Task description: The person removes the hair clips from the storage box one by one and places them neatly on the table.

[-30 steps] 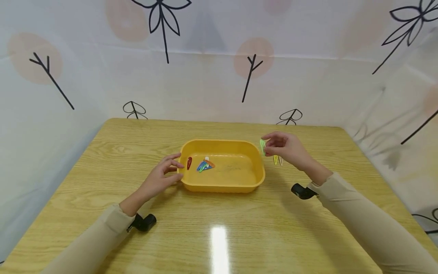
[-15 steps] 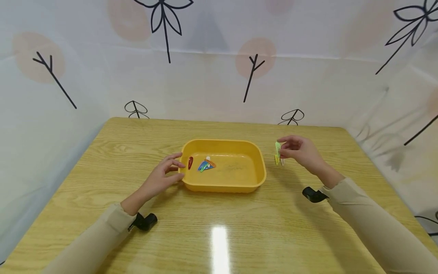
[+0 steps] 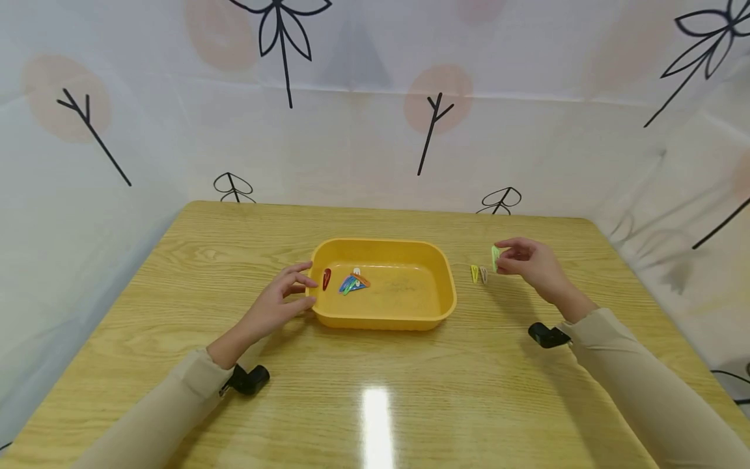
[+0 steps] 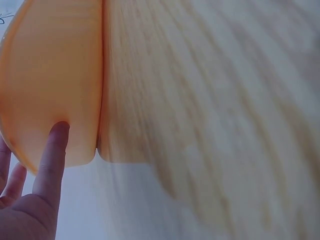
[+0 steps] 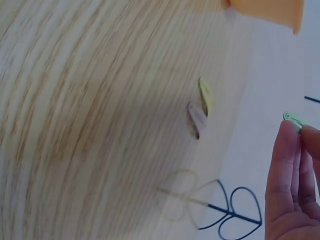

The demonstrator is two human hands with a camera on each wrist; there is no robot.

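My left hand (image 3: 278,301) rests against the left end of a yellow plastic tray (image 3: 381,324), fingers loosely spread at its rim. In the left wrist view the thumb (image 4: 54,155) touches the tray's outer wall. Between thumb and fingertips my right hand (image 3: 536,267) pinches a light green snap hair clip (image 3: 495,258) above the table, right of the tray. A yellow hair clip (image 3: 474,273) and a pale pinkish one (image 5: 197,119) lie side by side on the table, left of that hand. Inside the tray are a red clip (image 3: 326,279) and a small pile of blue, green, orange and white clips (image 3: 354,283).
The wood-grain table (image 3: 328,397) reaches back to a white cloth backdrop (image 3: 351,150) printed with leaves and pink spots. Cloth also hangs along both sides. A small black camera is strapped at each wrist.
My right hand has moved right with the light green clip, away from the tray and past the two clips on the table. The left hand stays at the tray.
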